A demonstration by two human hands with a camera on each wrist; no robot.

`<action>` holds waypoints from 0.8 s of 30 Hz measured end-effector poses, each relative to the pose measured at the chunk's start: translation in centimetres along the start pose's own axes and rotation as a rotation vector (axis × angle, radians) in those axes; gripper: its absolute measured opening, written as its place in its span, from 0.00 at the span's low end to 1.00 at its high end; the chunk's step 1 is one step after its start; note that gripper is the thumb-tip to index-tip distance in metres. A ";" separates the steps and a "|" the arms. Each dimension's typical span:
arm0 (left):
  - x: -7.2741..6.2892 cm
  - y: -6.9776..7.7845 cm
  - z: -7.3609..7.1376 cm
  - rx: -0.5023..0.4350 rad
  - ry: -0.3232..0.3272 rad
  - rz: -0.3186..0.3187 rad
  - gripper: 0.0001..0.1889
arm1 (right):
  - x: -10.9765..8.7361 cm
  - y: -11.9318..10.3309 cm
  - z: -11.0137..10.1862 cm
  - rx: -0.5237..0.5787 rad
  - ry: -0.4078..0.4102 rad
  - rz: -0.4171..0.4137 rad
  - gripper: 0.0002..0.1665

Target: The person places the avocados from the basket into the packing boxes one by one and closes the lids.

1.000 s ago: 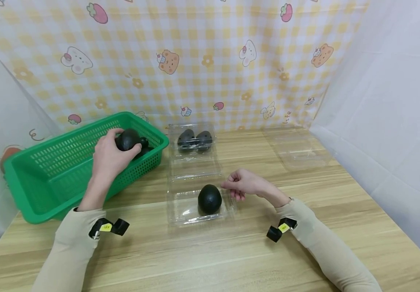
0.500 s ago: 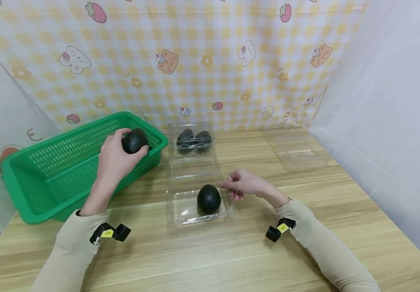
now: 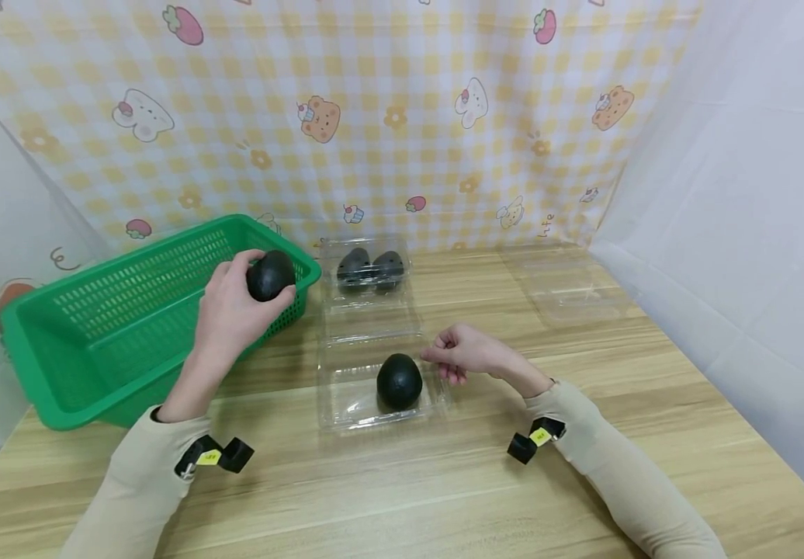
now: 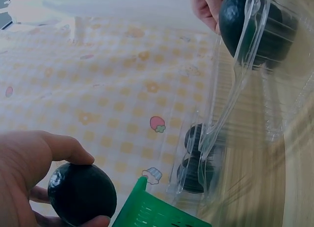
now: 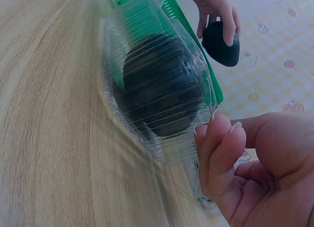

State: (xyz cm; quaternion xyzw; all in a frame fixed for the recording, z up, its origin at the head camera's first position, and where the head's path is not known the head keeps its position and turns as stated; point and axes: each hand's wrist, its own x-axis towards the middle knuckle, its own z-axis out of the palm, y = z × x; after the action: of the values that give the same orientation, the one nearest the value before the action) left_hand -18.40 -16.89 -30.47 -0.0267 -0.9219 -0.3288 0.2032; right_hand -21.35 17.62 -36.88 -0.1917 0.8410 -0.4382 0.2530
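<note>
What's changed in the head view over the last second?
The left hand has carried its dark oval object rightward, to the right end of the green basket. Nothing was newly grabbed or released. Unchanged: the right hand pinching the clear container's edge, and the single dark oval inside it.

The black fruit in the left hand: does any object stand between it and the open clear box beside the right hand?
Nothing visible blocks it; the held fruit appears above the green basket's rim, and the clear box lies open.
</note>
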 end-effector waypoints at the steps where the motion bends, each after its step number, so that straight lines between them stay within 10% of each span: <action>1: -0.1 0.1 0.0 0.000 0.001 0.002 0.33 | 0.0 0.0 0.0 0.000 0.000 0.000 0.19; 24: -2.0 1.3 0.8 0.023 -0.058 0.078 0.32 | 0.0 0.0 0.0 0.000 -0.003 -0.005 0.19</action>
State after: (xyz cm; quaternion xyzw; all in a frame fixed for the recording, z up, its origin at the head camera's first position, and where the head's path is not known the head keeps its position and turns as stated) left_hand -16.60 -15.23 -31.11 -0.0699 -0.9293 -0.3091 0.1895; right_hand -21.34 17.62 -36.92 -0.1943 0.8402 -0.4383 0.2532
